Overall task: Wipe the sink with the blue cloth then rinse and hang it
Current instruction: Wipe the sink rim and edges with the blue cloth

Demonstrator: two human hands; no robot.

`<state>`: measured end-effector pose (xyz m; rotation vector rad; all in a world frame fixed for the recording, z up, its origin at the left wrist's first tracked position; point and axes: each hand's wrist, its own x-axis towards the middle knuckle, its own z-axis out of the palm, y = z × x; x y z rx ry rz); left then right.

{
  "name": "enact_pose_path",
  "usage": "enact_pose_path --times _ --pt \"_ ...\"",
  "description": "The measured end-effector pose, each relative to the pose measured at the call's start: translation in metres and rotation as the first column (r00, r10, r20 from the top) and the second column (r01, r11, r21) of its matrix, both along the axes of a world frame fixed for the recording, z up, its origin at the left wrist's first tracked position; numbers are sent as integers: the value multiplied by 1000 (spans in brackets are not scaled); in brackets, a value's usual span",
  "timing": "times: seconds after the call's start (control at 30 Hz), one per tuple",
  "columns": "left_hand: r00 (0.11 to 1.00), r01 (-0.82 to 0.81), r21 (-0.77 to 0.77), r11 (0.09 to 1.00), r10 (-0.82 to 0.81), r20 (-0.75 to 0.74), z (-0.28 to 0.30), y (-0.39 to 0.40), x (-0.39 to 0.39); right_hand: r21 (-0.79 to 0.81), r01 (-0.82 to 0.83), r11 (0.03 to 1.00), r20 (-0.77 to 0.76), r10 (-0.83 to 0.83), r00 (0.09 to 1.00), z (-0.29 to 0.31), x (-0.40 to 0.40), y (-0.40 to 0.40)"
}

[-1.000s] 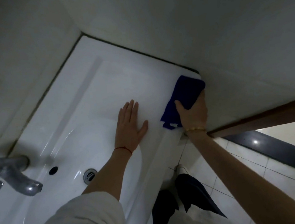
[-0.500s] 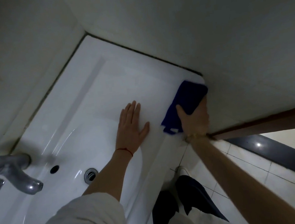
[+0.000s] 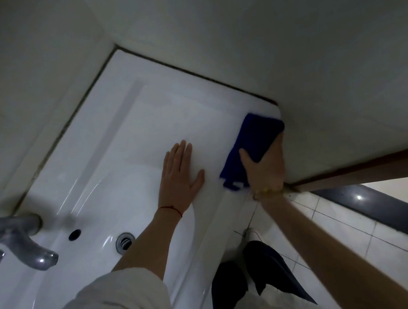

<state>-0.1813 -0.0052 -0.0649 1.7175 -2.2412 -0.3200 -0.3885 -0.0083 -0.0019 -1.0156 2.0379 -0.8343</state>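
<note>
My right hand [image 3: 265, 169] presses the blue cloth [image 3: 254, 147] flat against the far right corner of the sink [image 3: 126, 128], on the flat ledge where it meets the wall [image 3: 315, 60]. The thumb is spread to the left across the cloth and the fingers lie along its right edge, hard by the wall; whether they curl around the fabric or only bear down on it I cannot tell. The cloth's long axis runs from near-left to far-right, toward the corner, and a loose flap of it pokes out on the near side just left of my wrist. My left hand [image 3: 181, 176] is open and holds nothing: palm down, fingers together and pointing away from me, planted on the ledge just left of the cloth with a strip of bare white between the two. That arm looks to be bracing me while the right arm reaches out nearly straight. The basin with its drain [image 3: 124, 241] and the tap [image 3: 13, 238] lie well away to the near left, so I judge that from this corner the only way left to wipe is back toward me and leftward. The right hand is already on the cloth and will do the pulling. Rinsing and hanging are not yet begun.
</note>
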Motion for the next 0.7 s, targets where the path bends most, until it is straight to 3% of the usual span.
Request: enact_pose_path --times 0.1,0.2,0.37,0.57,0.7 --pt "1000 2 1 1000 -2 -3 -2 0 1 46 -39 998 33 37 999 -7 12 30" --pt "1000 4 -4 1000 -4 -7 0 0 0 57 -100 993 31 98 995 -7 -6 4" --pt "1000 -2 2 1000 2 -20 2 0 0 -6 -20 1000 -14 19 1000 -2 -27 -44" --pt "1000 1 -4 1000 -1 -25 -1 0 1 40 -79 996 -57 81 995 -6 8 25" --pt "1000 5 1 1000 -5 -8 -1 0 1 73 -139 988 2 139 990 -3 -7 5"
